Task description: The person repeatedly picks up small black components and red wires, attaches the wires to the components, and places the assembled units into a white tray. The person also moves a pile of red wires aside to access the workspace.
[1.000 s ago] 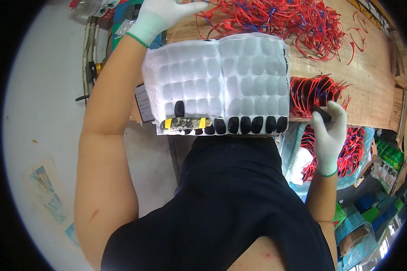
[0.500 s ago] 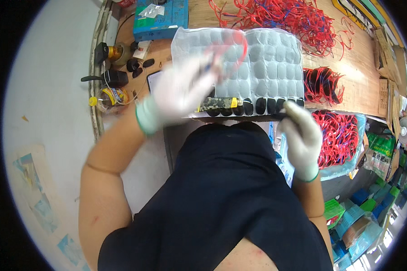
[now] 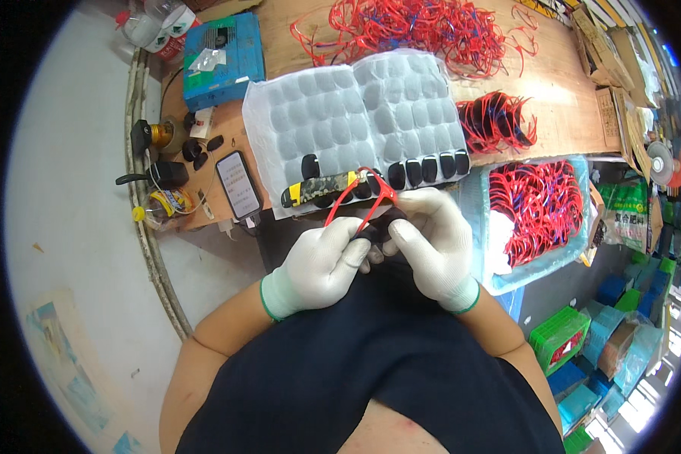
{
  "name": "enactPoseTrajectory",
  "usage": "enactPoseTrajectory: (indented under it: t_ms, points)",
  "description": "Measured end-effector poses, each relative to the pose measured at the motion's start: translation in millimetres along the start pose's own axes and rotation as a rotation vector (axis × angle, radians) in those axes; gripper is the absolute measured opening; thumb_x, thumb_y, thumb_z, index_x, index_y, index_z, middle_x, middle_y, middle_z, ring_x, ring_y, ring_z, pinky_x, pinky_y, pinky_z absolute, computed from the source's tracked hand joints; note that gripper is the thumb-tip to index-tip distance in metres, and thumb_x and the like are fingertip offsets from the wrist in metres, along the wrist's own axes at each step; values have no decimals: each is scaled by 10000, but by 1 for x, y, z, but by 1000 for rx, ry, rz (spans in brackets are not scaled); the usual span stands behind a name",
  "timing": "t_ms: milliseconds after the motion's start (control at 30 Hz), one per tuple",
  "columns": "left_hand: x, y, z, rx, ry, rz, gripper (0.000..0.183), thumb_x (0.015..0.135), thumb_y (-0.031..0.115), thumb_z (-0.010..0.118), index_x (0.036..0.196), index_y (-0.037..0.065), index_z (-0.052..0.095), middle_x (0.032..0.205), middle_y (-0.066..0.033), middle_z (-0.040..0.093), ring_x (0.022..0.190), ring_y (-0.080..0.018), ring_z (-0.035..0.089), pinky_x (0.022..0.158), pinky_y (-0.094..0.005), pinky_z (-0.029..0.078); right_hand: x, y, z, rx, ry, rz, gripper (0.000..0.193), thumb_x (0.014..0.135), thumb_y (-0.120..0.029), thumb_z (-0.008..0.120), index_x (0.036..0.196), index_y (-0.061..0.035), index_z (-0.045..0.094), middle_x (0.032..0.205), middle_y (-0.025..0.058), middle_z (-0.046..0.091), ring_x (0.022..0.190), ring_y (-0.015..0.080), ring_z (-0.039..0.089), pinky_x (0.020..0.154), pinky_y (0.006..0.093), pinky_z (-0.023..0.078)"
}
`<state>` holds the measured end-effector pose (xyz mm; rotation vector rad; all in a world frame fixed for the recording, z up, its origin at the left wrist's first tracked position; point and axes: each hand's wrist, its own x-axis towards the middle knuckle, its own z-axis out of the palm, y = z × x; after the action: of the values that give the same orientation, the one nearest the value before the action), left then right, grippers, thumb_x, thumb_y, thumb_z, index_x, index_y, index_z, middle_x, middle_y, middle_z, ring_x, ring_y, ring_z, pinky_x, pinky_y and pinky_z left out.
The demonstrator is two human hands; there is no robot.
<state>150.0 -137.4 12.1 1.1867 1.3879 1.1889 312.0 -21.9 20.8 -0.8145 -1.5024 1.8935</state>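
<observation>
In front of my body, my left hand (image 3: 321, 261) and my right hand (image 3: 435, 242), both in white knit gloves, hold a red glasses frame (image 3: 387, 193) between them. The left fingers are closed on the frame's near part. My right thumb and fingers pinch at a dark lens (image 3: 390, 221) against the frame; the fingers partly hide how it sits. Just beyond is a white-covered tray (image 3: 318, 106) of rounded pockets. Several dark lenses (image 3: 430, 167) stand along its near edge. A camouflage-patterned bar with yellow ends (image 3: 321, 188) lies across the tray's near left.
Tangled red frames (image 3: 424, 34) heap at the back; a row of frames with dark lenses (image 3: 499, 122) lies right of the tray. A blue-lined bin (image 3: 579, 227) of red frames stands at right. Left are a phone (image 3: 238, 185), a blue box (image 3: 223, 64) and a plastic bottle (image 3: 166, 204).
My left hand has come down from over the tray with the red frame. My right hand has left the tray's near edge and moved left; both hands now meet at the frame.
</observation>
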Motion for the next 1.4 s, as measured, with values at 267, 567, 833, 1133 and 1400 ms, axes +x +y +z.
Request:
enactPoseTrajectory:
  t_ms: [267, 567, 833, 1133, 1400]
  points:
    - [4, 39, 18, -121, 17, -155, 219, 1050, 54, 480, 1218, -25, 599, 887, -97, 739, 756, -150, 717, 716, -290, 589, 34, -7, -45, 474, -500, 536, 312, 1023, -265, 633, 1062, 42, 668, 887, 89, 683, 771, 155, 629, 734, 299, 514]
    - [60, 46, 48, -23, 240, -119, 226, 1057, 70, 468, 1151, -59, 627, 763, -66, 706, 627, -119, 670, 612, -262, 557, 76, -15, -88, 456, -574, 482, 372, 1059, -294, 579, 1152, 56, 662, 957, 100, 710, 790, 153, 653, 736, 295, 524]
    - [65, 38, 59, 173, 285, 59, 122, 1019, 69, 546, 1076, -16, 613, 710, -86, 691, 616, -233, 706, 595, -336, 555, 78, -20, -102, 428, -531, 589, 370, 1063, -268, 568, 1185, 73, 643, 941, 118, 700, 772, 176, 657, 743, 331, 542]
    - [42, 21, 37, 240, 267, 24, 92, 1018, 103, 558, 997, 28, 607, 682, -81, 677, 610, -268, 699, 578, -365, 539, 67, 13, -72, 462, -504, 537, 289, 1053, -231, 557, 1074, 41, 653, 860, 98, 671, 710, 165, 619, 703, 320, 509]
    - [26, 18, -4, -46, 153, -185, 187, 1065, 137, 512, 1153, -4, 601, 769, -46, 691, 661, -114, 657, 642, -263, 524, 75, -16, -42, 0, -598, 426, 203, 980, -157, 658, 1080, 20, 674, 937, 59, 674, 826, 120, 623, 793, 275, 505]
